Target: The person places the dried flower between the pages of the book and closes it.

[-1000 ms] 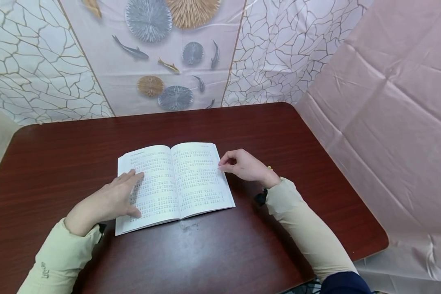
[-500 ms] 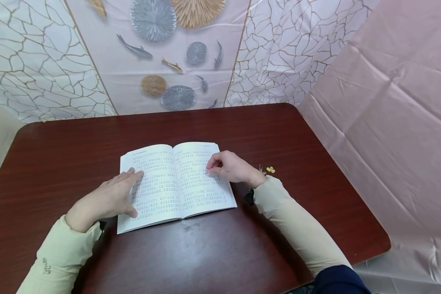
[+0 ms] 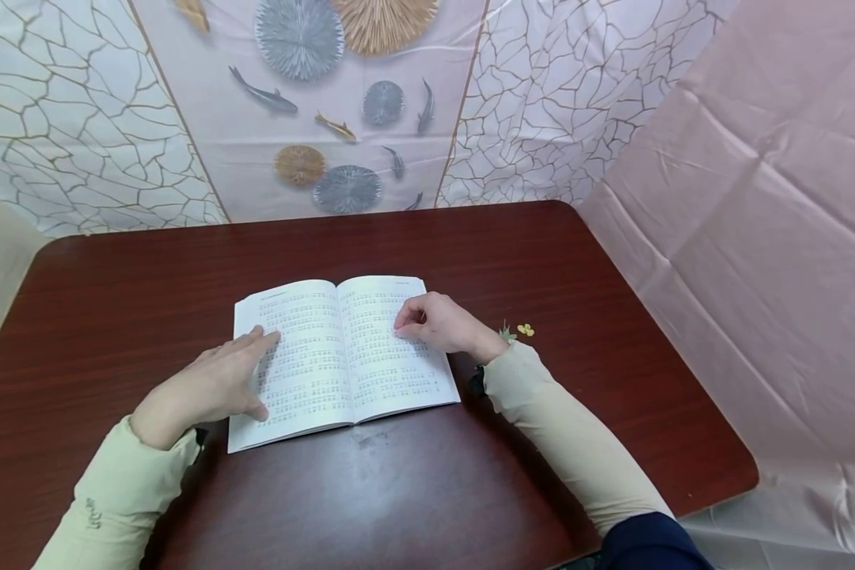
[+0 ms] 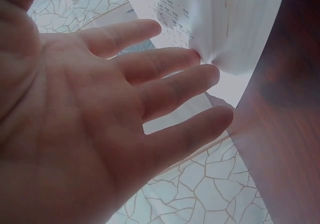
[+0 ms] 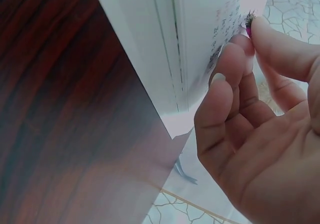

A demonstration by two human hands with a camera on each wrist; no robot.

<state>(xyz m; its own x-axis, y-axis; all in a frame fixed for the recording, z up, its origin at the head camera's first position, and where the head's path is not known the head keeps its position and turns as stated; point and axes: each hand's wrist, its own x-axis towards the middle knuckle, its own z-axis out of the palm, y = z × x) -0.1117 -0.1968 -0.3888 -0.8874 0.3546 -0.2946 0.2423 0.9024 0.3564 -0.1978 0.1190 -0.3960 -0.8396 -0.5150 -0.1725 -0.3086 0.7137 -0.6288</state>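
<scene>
An open book (image 3: 295,372) with printed white pages lies on the dark red-brown table. My left hand (image 3: 210,388) rests on its left page near the outer edge, fingers spread and fairly straight; the left wrist view shows that palm (image 4: 75,114) holding nothing. Over the right page is my right hand (image 3: 447,323), thumb and forefinger pinched together. Between those tips the right wrist view shows a small purple flower (image 5: 249,28) with a dark fuzzy end, close to the print. The other fingers of that hand curl inward. In the head view the fingers hide the flower.
Right of the book, beside the right wrist, a yellow flower (image 3: 526,329) and a green sprig (image 3: 507,333) lie on the table (image 3: 613,427). A patterned cloth (image 3: 399,182) hangs along the back, and a plain pinkish cloth (image 3: 762,261) hangs on the right.
My right hand has moved left from the book's right edge to over the right page, uncovering the yellow flower and green sprig. My left hand stays on the left page.
</scene>
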